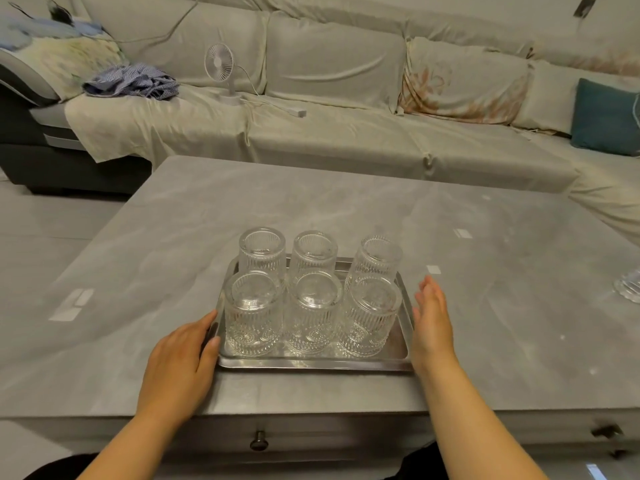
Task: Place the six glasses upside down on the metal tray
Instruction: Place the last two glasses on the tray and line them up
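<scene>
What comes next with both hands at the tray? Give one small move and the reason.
Probably close the right hand onto the metal tray: all six glasses already stand upside down in two rows on it, the left hand rests on its left rim, and the right hand sits open beside the right rim.

The scene is lit evenly by soft, diffuse indoor light from above. Pale patches of light are reflected on the table (485,306), and bright glints are caught on the rim of the metal tray (311,363) and on the ribbed glasses (313,313). Only faint, soft shadows are cast under the left hand (180,362) and right hand (433,323). Straight lines are bent by wide-angle distortion towards the edges, where the sofa (346,81) is rendered slightly soft.
</scene>
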A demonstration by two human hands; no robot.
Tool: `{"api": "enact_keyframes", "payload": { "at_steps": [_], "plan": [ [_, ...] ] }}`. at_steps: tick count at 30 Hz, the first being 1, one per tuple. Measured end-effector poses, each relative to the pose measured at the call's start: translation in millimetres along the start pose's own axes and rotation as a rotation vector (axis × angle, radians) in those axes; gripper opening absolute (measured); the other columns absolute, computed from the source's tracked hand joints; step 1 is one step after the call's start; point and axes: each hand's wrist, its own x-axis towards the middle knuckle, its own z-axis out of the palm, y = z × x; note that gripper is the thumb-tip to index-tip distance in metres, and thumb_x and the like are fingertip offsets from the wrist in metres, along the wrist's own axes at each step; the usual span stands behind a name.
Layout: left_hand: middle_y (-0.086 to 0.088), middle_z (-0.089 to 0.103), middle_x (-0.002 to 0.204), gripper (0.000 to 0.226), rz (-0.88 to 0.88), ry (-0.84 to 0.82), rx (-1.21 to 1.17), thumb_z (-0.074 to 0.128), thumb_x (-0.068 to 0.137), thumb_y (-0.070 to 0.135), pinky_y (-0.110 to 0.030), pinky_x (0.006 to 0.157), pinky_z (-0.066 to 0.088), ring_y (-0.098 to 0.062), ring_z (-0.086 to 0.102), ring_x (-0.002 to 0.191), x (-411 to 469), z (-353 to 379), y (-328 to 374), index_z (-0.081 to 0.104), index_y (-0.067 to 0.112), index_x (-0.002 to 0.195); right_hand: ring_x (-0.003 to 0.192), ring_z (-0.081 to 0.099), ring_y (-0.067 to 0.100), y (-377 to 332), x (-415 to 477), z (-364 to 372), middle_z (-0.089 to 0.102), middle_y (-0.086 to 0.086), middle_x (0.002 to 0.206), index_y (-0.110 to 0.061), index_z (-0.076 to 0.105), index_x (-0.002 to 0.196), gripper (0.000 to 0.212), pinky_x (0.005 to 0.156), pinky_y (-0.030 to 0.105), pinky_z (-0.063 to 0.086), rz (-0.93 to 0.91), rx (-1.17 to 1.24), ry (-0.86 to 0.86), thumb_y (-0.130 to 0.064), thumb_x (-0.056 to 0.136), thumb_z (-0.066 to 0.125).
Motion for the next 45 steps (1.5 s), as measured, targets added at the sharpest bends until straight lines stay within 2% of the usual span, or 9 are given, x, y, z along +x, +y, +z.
{"api": "enact_keyframes", "payload": {
  "at_steps": [4, 9, 13, 17, 23, 27, 33, 38, 45],
  "plan": [
    [-0.016, 0.061, 0.121, 0.039, -0.008, -0.007, 0.011, 0.046, 0.088, 0.014, -0.048, 0.096, 0.038, -0.035, 0.052, 0.115, 0.2, -1.3, 0.3, 0.047, 0.012, 0.126, 0.130, 0.032, 0.013, -17.8, 23.1, 11.7, 0.031, 0.004, 0.146, -0.014, 0.031, 0.135, 0.043, 0.095, 0.020, 0.027, 0.067, 0.067, -0.058, -0.030, 0.095, 0.027],
    [-0.015, 0.063, 0.118, 0.040, 0.002, -0.021, 0.018, 0.051, 0.087, 0.022, -0.047, 0.094, 0.040, -0.034, 0.054, 0.111, 0.7, -2.5, 1.4, 0.047, 0.013, 0.126, 0.082, 0.054, -0.001, -20.8, 28.3, 28.5, 0.056, -0.002, 0.101, -0.022, 0.055, 0.094, 0.032, 0.061, 0.007, 0.047, 0.069, 0.038, -0.208, -0.028, 0.096, 0.024],
    [-0.013, 0.067, 0.109, 0.067, 0.039, -0.025, 0.055, 0.039, 0.071, 0.055, -0.047, 0.088, 0.045, -0.033, 0.059, 0.102, -0.4, -5.9, 4.4, 0.051, 0.015, 0.123, 0.098, 0.055, 0.009, -18.7, 25.2, 31.8, 0.058, -0.004, 0.104, -0.025, 0.057, 0.095, 0.039, 0.079, 0.022, 0.044, 0.110, 0.077, -0.257, -0.033, 0.096, 0.019],
    [-0.013, 0.068, 0.106, 0.057, 0.036, -0.025, 0.070, 0.058, 0.074, 0.046, -0.047, 0.086, 0.045, -0.033, 0.060, 0.099, -0.2, -6.5, 4.7, 0.051, 0.015, 0.122, 0.116, 0.048, 0.020, -18.2, 26.5, 35.1, 0.053, 0.005, 0.121, -0.016, 0.052, 0.116, 0.044, 0.099, 0.034, 0.038, 0.143, 0.098, -0.252, -0.033, 0.097, 0.017],
    [-0.013, 0.067, 0.109, 0.055, 0.063, -0.019, 0.069, 0.064, 0.075, 0.039, -0.047, 0.088, 0.044, -0.033, 0.059, 0.101, 1.8, -3.5, 3.2, 0.051, 0.015, 0.122, 0.122, 0.044, 0.021, -20.6, 27.2, 36.7, 0.043, 0.011, 0.139, -0.010, 0.040, 0.129, 0.045, 0.099, 0.034, 0.036, 0.171, 0.127, -0.234, -0.033, 0.096, 0.018],
    [-0.010, 0.067, 0.111, 0.078, 0.071, -0.008, 0.069, 0.039, 0.061, 0.065, -0.046, 0.090, 0.044, -0.031, 0.058, 0.104, 1.4, -2.2, 2.5, 0.052, 0.017, 0.121, 0.132, 0.033, 0.021, -17.5, 26.4, 30.3, 0.030, 0.010, 0.147, -0.009, 0.026, 0.136, 0.048, 0.105, 0.032, 0.028, 0.120, 0.075, -0.123, -0.035, 0.095, 0.022],
    [-0.007, 0.064, 0.116, 0.098, 0.098, -0.012, 0.080, 0.043, 0.044, 0.076, -0.045, 0.094, 0.041, -0.029, 0.055, 0.110, 3.8, 1.4, -2.6, 0.047, 0.021, 0.125, 0.134, 0.029, 0.021, 1.8, 13.8, -18.1, 0.029, 0.009, 0.148, -0.013, 0.025, 0.137, 0.046, 0.101, 0.025, 0.022, 0.012, -0.252, 0.061, -0.023, 0.094, 0.034],
    [-0.009, 0.062, 0.119, 0.101, 0.134, -0.011, 0.082, 0.050, 0.042, 0.075, -0.045, 0.096, 0.041, -0.030, 0.054, 0.112, 2.7, 3.5, -6.4, 0.044, 0.020, 0.127, 0.131, 0.034, 0.023, 19.2, -8.2, -35.1, 0.034, 0.013, 0.145, -0.011, 0.027, 0.136, 0.051, 0.095, 0.023, 0.026, 0.038, -0.379, -0.062, -0.001, 0.089, 0.041],
    [-0.001, 0.040, 0.143, 0.090, 0.094, -0.042, 0.063, 0.069, 0.064, 0.051, -0.046, 0.112, -0.001, -0.018, 0.029, 0.135, 4.9, 14.4, -10.4, 0.025, 0.023, 0.137, 0.136, 0.025, 0.023, 30.0, -17.5, -20.3, 0.025, 0.010, 0.149, -0.014, 0.019, 0.139, 0.054, 0.110, 0.034, 0.021, -0.010, -0.451, -0.060, -0.001, 0.090, 0.037]
  ]
}}
